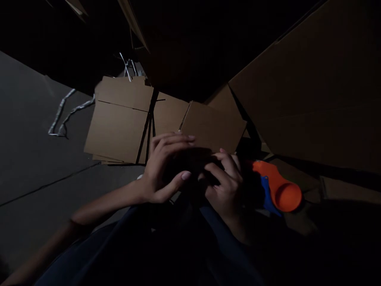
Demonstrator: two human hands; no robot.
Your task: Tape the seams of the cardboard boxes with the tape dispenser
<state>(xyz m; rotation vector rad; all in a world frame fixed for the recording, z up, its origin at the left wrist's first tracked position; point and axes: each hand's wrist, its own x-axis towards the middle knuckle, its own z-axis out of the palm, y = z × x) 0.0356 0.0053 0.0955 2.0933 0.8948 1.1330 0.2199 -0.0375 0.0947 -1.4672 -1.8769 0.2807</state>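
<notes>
My left hand point(163, 169) is in the middle of the view, palm turned inward, with its fingers stretched out over the lower edge of a flat cardboard piece point(214, 125). Its thumb stands apart from the fingers, and no held thing shows in it. Close by on the right, my right hand point(224, 184) has its fingers curled in. Deep shadow fills the space between the hands, so whatever the right fingers grip cannot be made out. Just left of the hands lies a stack of flattened cardboard point(122, 127).
An orange and blue plastic object point(275, 186) with a round end lies right of my hands. A large cardboard panel point(315, 91) slants up at the right. Crumpled shiny strips point(64, 113) lie on the grey floor point(32, 139) at left. Much of the surroundings is dark.
</notes>
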